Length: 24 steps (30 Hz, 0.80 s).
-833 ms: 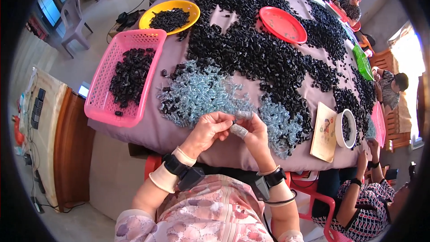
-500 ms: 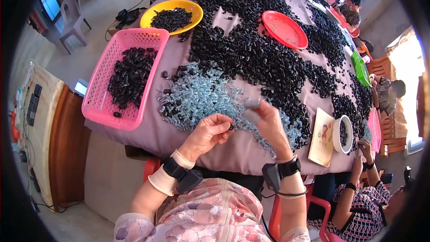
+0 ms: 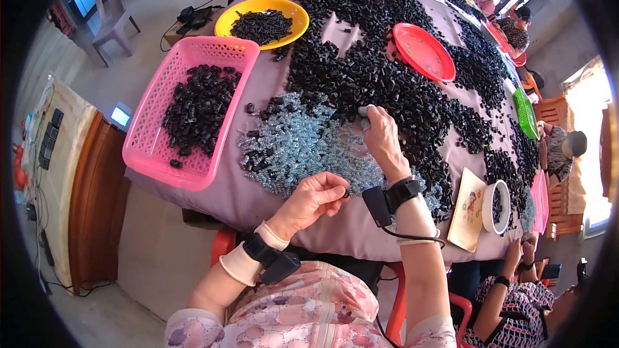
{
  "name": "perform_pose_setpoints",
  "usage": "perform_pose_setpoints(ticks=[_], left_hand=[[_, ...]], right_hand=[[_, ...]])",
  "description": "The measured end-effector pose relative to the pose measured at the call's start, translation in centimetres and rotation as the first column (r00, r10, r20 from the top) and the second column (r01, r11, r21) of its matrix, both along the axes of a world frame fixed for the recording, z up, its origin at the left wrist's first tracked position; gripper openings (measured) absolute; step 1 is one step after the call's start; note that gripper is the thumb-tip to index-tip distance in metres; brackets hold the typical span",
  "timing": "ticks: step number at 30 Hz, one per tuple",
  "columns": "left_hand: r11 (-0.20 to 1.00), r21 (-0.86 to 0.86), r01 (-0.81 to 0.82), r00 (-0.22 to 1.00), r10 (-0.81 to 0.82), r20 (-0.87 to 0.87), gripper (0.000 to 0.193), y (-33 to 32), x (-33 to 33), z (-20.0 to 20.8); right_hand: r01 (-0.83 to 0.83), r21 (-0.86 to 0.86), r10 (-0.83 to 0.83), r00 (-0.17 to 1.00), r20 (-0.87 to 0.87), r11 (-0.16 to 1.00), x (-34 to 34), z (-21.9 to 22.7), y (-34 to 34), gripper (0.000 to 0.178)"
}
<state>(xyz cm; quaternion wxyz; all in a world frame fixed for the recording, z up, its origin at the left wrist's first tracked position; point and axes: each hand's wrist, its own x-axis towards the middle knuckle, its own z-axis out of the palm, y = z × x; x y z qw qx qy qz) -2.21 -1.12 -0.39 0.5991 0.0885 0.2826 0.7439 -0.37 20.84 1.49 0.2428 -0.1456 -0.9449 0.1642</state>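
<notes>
Here, the hands are held apart at the centre of the frame. By the left hand (image 3: 308, 200), a small black piece (image 3: 346, 194) is pinched between thumb and forefinger, just above the near edge of the tabletop (image 3: 213, 197). The right hand (image 3: 385, 140) is extended further up, its fingertips, wrapped in grey, brought to the edge of the black heap (image 3: 380, 87); whether anything is gripped there cannot be told. Between and beside the hands, pale blue coils (image 3: 300, 148) are spread in a pile, partly hidden by the right forearm. At left of centre, more black pieces are contained in a pink basket (image 3: 139, 145); above it, others are held on a yellow plate (image 3: 300, 20). A red plate (image 3: 425, 53) is set at upper right of centre. At lower right, a booklet (image 3: 465, 211) is placed beside a white bowl (image 3: 488, 209), near a seated co-worker (image 3: 516, 309).
</notes>
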Motion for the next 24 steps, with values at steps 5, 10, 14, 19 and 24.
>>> perform_pose_setpoints(ticks=[5,10,14,19,24], left_hand=[[1.000,-0.009,-0.004,0.999,0.003,-0.032,0.009,-0.1,-0.1,-0.1],[1.000,-0.021,-0.016,0.998,0.015,-0.064,0.009,-0.3,0.0,0.0],[1.000,-0.023,-0.013,0.998,0.011,-0.066,0.009,-0.2,0.2,-0.1],[0.998,-0.039,-0.043,0.995,0.039,-0.096,0.011,-0.1,0.4,-0.1],[0.997,-0.043,-0.066,0.996,0.063,-0.062,0.012,-0.2,0.3,-0.3]], right_hand=[[0.041,0.063,-0.050,0.988,0.149,0.997,-0.3,0.5,-0.4,0.015],[0.060,0.120,-0.081,0.979,0.185,0.991,-0.1,0.8,-1.4,0.011],[0.101,0.163,-0.141,0.956,0.257,0.981,0.5,1.3,-1.9,0.013],[0.007,-0.034,-0.005,0.999,0.046,0.999,2.9,3.0,-2.8,0.018],[0.037,-0.378,-0.051,0.998,-0.027,0.925,6.7,5.4,-7.0,0.023]])
